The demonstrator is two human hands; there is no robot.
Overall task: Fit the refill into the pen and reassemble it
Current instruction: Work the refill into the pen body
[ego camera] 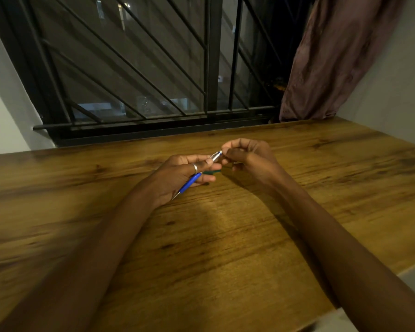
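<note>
Wooden table (225,236): fills the lower view. Barred window (130,68): 12 o'clock, beyond the table's far edge. Brownish curtain (333,56): 1 o'clock. Left hand (177,180): forearm entering from 7 o'clock, fingers curled round the pen's middle. Right hand (249,156): forearm entering from 5 o'clock, fingertips pinching the pen's silver top end. Pen (189,183): blue barrel, held over the table's centre, tip toward 7 o'clock, top toward 1 o'clock. Dark green item (211,172): beneath the hands, possibly a pen part; too blurred to tell. Silver ring (195,168): on a left finger.

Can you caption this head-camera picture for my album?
The left hand grips a blue-and-silver plastic pen while the right hand pinches its upper end.
</note>
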